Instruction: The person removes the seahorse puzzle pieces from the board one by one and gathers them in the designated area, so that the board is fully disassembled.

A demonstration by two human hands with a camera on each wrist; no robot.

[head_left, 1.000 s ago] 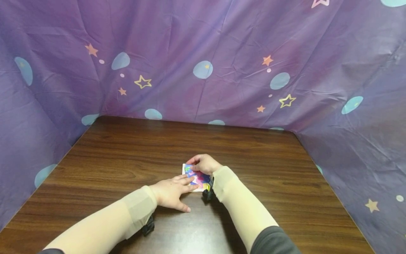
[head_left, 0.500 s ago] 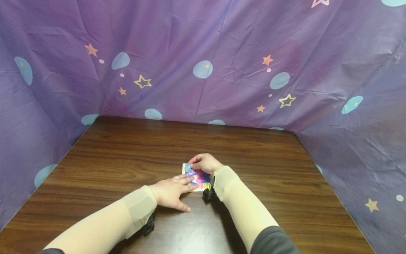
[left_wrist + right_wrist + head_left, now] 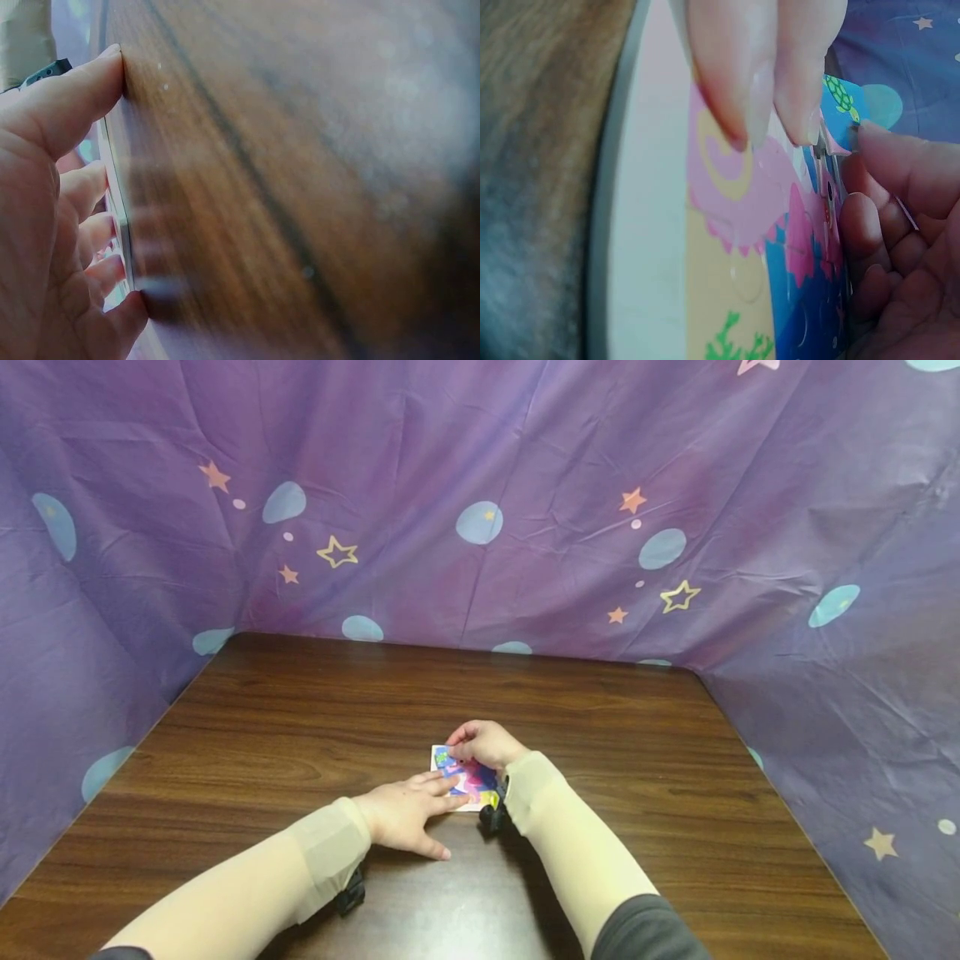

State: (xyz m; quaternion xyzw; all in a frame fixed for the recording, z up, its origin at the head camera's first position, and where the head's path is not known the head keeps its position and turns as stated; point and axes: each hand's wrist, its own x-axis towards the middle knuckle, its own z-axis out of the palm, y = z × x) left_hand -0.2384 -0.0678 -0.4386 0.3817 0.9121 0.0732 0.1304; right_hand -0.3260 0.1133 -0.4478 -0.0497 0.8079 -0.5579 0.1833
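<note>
A small jigsaw puzzle [image 3: 474, 781] with a white border lies on the table, its picture showing pink sea creatures, blue water and a green turtle. My left hand [image 3: 405, 814] is spread flat, fingertips pressing on its near left part. The left wrist view shows those fingers [image 3: 94, 232] along the puzzle's edge and the thumb on the wood. My right hand [image 3: 486, 747] is at the far edge, thumb and forefinger pinching a puzzle piece [image 3: 841, 105] by the turtle, which sits tilted up from its neighbours. The right hand and wrist hide the puzzle's right side.
The dark wooden table [image 3: 315, 710] stretches around both arms. A purple cloth [image 3: 420, 468] with stars and blue ovals hangs at the back and both sides. A black wrist camera mount [image 3: 491, 818] sits below the right wrist, close to the puzzle.
My right thumb and forefinger have shifted slightly right along the puzzle's far edge, baring more of the green turtle corner. The left hand has stayed in place.
</note>
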